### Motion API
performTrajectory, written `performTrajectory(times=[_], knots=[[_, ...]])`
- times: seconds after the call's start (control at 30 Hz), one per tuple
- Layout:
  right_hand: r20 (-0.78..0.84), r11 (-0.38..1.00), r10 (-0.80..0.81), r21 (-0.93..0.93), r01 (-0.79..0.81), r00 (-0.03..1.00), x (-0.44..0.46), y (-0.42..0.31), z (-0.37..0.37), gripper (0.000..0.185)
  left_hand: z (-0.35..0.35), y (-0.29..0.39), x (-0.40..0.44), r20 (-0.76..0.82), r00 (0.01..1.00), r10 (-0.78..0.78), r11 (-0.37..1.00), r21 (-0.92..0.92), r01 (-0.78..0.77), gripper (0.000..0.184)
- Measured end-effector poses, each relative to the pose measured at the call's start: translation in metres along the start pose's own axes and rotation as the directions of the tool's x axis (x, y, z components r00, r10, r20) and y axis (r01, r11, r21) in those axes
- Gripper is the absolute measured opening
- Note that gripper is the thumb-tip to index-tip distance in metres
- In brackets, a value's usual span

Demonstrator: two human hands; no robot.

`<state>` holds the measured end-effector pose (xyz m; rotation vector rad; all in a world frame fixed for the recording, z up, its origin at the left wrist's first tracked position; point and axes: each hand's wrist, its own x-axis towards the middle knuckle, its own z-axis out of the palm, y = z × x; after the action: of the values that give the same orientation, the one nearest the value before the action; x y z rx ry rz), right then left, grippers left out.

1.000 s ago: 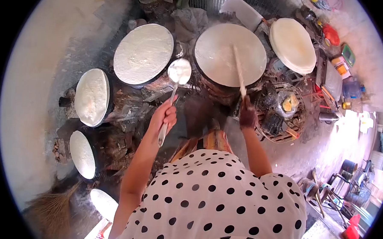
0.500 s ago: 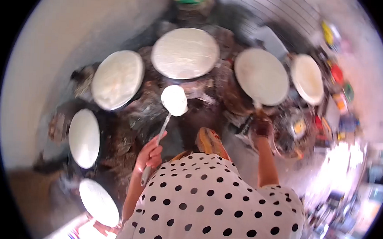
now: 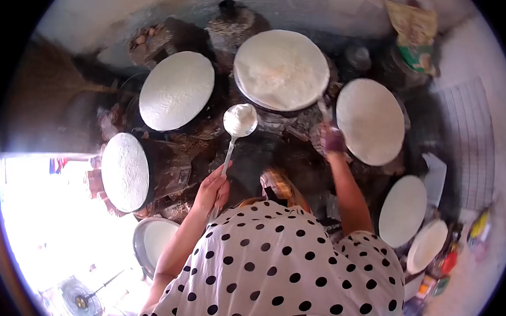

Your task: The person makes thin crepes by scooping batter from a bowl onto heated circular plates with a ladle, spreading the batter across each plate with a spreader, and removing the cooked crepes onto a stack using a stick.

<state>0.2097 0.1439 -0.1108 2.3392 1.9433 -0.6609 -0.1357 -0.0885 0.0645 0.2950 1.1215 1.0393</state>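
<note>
My left hand (image 3: 213, 191) is closed around the handle of a metal ladle (image 3: 229, 154). Thick white batter (image 3: 241, 119) fills the ladle's round bowl, held just in front of the middle round pan (image 3: 281, 70). A white layer covers that pan, with an uneven, slightly browned patch. Near its lower right edge is my right hand (image 3: 334, 140), in a dark purplish glove or cloth. It is closed on a small pale-tipped thing (image 3: 324, 107), blurred and too small to name. To the right stands another white-coated pan (image 3: 370, 122); a similar pan (image 3: 177, 91) lies to the left.
Further white-topped pans (image 3: 125, 172) curve around me on both sides. A metal basin (image 3: 138, 240) holding white stuff stands lower left, and a fan (image 3: 81, 302) is beyond it. At the back right is a printed sack (image 3: 415, 32). Bright light enters at left.
The view has turned left, so the pans have shifted right in it. My right hand has moved from beside the former right pan to the present middle pan's edge. The ladle stays in my left hand.
</note>
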Motion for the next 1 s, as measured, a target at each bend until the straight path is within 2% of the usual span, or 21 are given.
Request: performTrajectory(times=[0.03,0.1,0.17,0.23,0.27,0.33,0.37,0.43,0.47,0.5,0.53,0.57,0.6,0.67,0.7,0.77,0.8,0.87,0.9,0.97,1.0], knots=[[-0.117,0.979,-0.182,0.073,0.191,0.976,0.006,-0.049,0.005,0.038,-0.004,0.003,0.012,-0.027,1.0,0.013,1.0,-0.012,-0.013,0.041],[-0.242,0.87,-0.422,0.162,0.466,0.873,0.003,-0.142,-0.005,0.039,-0.01,0.011,0.026,0.043,0.99,-0.132,0.77,-0.625,0.13,0.041],[-0.172,0.842,-0.537,-0.045,0.537,0.826,0.013,-0.212,-0.006,0.049,-0.009,0.017,0.012,0.078,0.996,-0.05,0.775,-0.626,0.088,0.042],[-0.006,0.843,-0.524,-0.145,0.518,0.852,0.016,-0.248,-0.009,0.052,0.01,0.036,-0.022,-0.138,0.974,0.181,0.96,-0.191,-0.205,0.042],[0.0,0.84,-0.528,-0.145,0.522,0.849,0.025,-0.25,-0.002,0.052,0.02,0.042,-0.03,-0.276,0.919,0.282,0.953,0.195,-0.234,0.043],[0.01,0.753,-0.611,-0.301,0.585,0.792,0.043,-0.245,0.011,0.024,0.006,0.04,-0.025,-0.279,0.928,0.249,0.966,0.137,-0.218,0.042],[-0.09,0.795,-0.565,-0.325,0.512,0.82,0.046,-0.244,0.005,0.021,0.005,0.042,-0.02,-0.268,0.938,0.219,0.975,0.09,-0.201,0.042],[-0.232,0.835,-0.541,-0.259,0.485,0.809,0.06,-0.242,-0.034,0.024,-0.002,0.051,-0.003,-0.257,0.955,0.148,0.987,-0.017,-0.158,0.041],[-0.302,0.893,-0.446,-0.091,0.44,0.843,0.063,-0.236,-0.075,0.027,-0.011,0.053,0.007,-0.199,0.978,0.065,0.956,-0.268,-0.118,0.041],[-0.357,0.918,-0.335,0.084,0.387,0.872,0.074,-0.221,-0.112,0.031,-0.015,0.052,0.012,-0.115,0.993,-0.009,0.866,-0.497,-0.05,0.04],[-0.519,0.869,-0.444,-0.049,0.493,0.731,0.128,-0.184,-0.122,0.037,-0.015,0.051,0.013,-0.062,0.998,0.027,0.847,-0.529,-0.056,0.042],[-0.507,0.903,-0.383,-0.028,0.43,0.772,0.116,-0.157,-0.176,0.031,-0.009,0.054,0.009,-0.02,1.0,0.02,0.857,-0.515,-0.027,0.042],[-0.492,0.932,-0.321,-0.01,0.363,0.809,0.103,-0.132,-0.232,0.025,-0.002,0.059,0.0,-0.021,0.99,0.141,0.932,-0.335,-0.14,0.042],[-0.809,0.765,-0.184,0.238,0.598,0.558,0.118,-0.024,-0.285,0.045,0.014,0.063,-0.002,-0.022,0.933,0.36,0.926,0.129,-0.354,0.045],[-0.761,0.832,0.061,0.396,0.388,0.646,0.086,0.021,-0.322,0.047,0.021,0.069,0.003,0.053,0.934,0.354,0.904,0.237,-0.356,0.046],[-0.77,0.67,0.31,0.593,0.446,0.557,0.01,0.092,-0.374,0.044,0.037,0.082,0.032,0.075,0.97,0.23,0.94,0.239,-0.242,0.045],[-0.79,0.691,0.363,0.584,0.426,0.494,-0.031,0.124,-0.396,0.044,0.033,0.084,0.055,0.184,0.967,0.178,0.97,0.131,-0.204,0.044],[-0.549,0.518,0.697,0.83,0.207,0.461,-0.125,0.193,-0.422,0.044,0.037,0.095,0.098,0.35,0.936,0.03,0.997,-0.082,-0.001,0.04],[-0.553,0.516,0.749,0.832,0.203,0.365,-0.18,0.226,-0.426,0.044,0.033,0.092,0.121,0.493,0.869,-0.042,0.97,-0.189,0.153,0.039],[-0.532,0.521,0.826,0.847,0.108,0.188,-0.278,0.284,-0.411,0.041,0.057,0.086,0.124,0.527,0.845,-0.092,0.966,-0.157,0.203,0.037],[-0.602,0.482,0.781,0.75,0.453,0.166,-0.299,0.376,-0.386,0.043,0.063,0.085,0.129,0.596,0.795,-0.113,0.961,-0.138,0.24,0.038]])
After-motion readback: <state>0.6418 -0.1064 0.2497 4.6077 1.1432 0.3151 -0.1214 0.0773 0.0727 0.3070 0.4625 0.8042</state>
